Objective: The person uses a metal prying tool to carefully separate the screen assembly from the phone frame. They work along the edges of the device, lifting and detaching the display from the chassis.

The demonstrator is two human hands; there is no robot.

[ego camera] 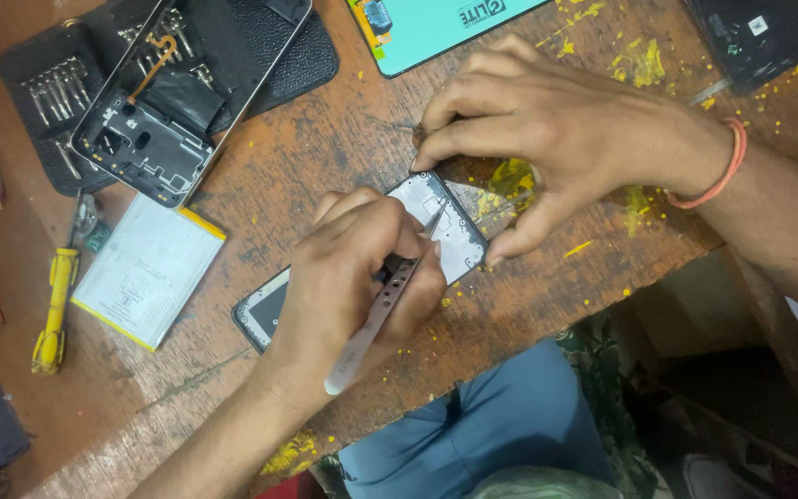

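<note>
The opened phone (pixel 445 226) lies diagonally between both hands: left hand (pixel 353 277) grips tweezers (pixel 380 314) tip-down on it, right hand (pixel 547 129) pinches its far end.

The left hand (pixel 357 268) comes up from the lower edge on a bare forearm, knuckles to the camera, fingers curled tight in a pinch above the phone frame (pixel 450 231). The right hand (pixel 547 134) reaches in from the right, palm down, fingertips pressing the far end of that frame, thumb stretched along its near side, a band on the wrist.
</note>
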